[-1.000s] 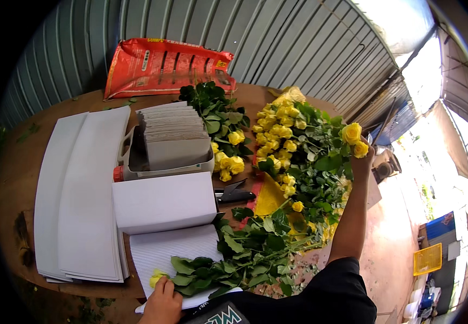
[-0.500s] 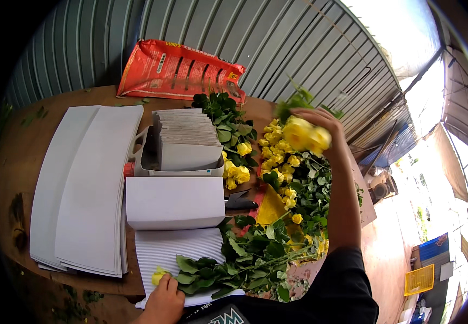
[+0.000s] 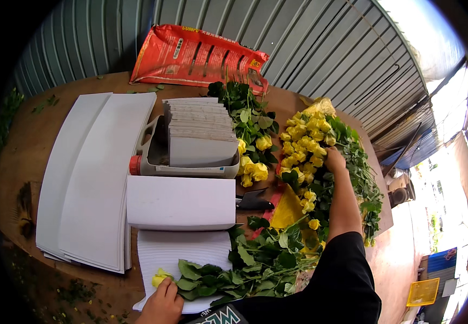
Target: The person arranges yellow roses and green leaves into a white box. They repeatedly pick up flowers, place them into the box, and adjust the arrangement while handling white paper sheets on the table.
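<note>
My left hand (image 3: 163,303) is closed on a yellow rose (image 3: 161,277) just behind its bloom. That bloom lies over the ribbed white cardboard sheet (image 3: 185,249), with leafy stems (image 3: 255,264) stretching right from it. My right arm reaches out to a big heap of yellow roses (image 3: 301,143). There my right hand (image 3: 335,161) has its fingers curled at a rose just under the bloom; the fingertips are partly hidden by flowers and leaves. A folded white cardboard flap (image 3: 181,202) rises above the ribbed sheet.
Tall white cardboard sheets (image 3: 99,183) are stacked at left. A cut-open plastic jug (image 3: 191,170) holds grey-white cards (image 3: 200,148). Beside it lie more roses (image 3: 254,168) and a dark-handled knife (image 3: 255,200). A red bag (image 3: 199,59) leans on the corrugated wall (image 3: 299,43).
My right hand has come down from the air, where it held yellow roses, to the rose heap. The left hand keeps its hold. The whole view has shifted slightly.
</note>
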The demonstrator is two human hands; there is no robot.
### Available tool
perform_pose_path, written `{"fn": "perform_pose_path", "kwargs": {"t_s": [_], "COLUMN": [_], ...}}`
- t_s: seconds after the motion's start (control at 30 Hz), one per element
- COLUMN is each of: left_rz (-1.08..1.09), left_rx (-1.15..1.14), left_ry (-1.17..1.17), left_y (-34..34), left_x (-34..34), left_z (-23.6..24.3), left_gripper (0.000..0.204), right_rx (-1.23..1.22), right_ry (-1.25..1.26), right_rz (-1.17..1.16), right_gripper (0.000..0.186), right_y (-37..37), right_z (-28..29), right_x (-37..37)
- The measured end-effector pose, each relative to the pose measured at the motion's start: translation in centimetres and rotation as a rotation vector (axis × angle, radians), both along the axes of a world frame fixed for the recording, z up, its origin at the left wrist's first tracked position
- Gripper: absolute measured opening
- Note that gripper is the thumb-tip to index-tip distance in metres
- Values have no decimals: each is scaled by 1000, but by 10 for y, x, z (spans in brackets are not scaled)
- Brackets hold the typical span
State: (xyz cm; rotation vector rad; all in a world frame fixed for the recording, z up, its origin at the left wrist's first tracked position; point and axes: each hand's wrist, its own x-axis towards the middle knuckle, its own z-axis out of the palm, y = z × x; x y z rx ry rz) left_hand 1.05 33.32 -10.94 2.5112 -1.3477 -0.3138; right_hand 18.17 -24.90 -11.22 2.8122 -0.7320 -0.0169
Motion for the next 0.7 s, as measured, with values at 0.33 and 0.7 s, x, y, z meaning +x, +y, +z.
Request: {"fn": "perform_pose_path", "kwargs": {"t_s": [0.33,0.7], "left_rz": [-49,-92], "left_rx": [-27,-41], "left_ry": [-67,-20], "left_y": [0,2], "left_x": [1,2], "left_z": [-10,-4], "left_gripper": [32,37], "right_rx": [444,302], "right_ry": [-879,-857], "right_rz": [427,700], "right_gripper": [25,34], "right_y": [31,128], "right_z": [62,157], "right_x": [-94,-177]}}
